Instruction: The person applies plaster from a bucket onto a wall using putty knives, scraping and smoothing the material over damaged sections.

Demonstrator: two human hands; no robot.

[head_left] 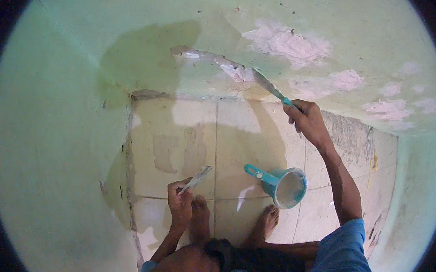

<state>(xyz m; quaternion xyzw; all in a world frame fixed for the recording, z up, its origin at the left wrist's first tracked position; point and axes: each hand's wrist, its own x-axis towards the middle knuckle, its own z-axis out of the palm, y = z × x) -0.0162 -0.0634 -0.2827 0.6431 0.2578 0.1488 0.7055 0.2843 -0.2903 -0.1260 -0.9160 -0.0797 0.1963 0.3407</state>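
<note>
My right hand [306, 119] is closed around the teal handle of a putty knife [268, 84]. Its blade reaches to the green wall, at the right end of a long damaged strip [211, 59] partly covered with white filler [236, 72]. Lower down, my left hand [180, 199] grips a second flat scraper [196, 179], smeared with white; its handle is hidden in my fingers. Between my arms, a teal dipper [290, 188] with a long handle sits on the tiled floor near my right foot, with pale paste inside.
Pinkish-white filler patches [292, 42] spread over the wall at the upper right. Walls meet the floor tiles [246, 117] on the left and right. My bare feet [267, 224] stand close to the dipper. A white smear [244, 197] lies on the tiles beside it.
</note>
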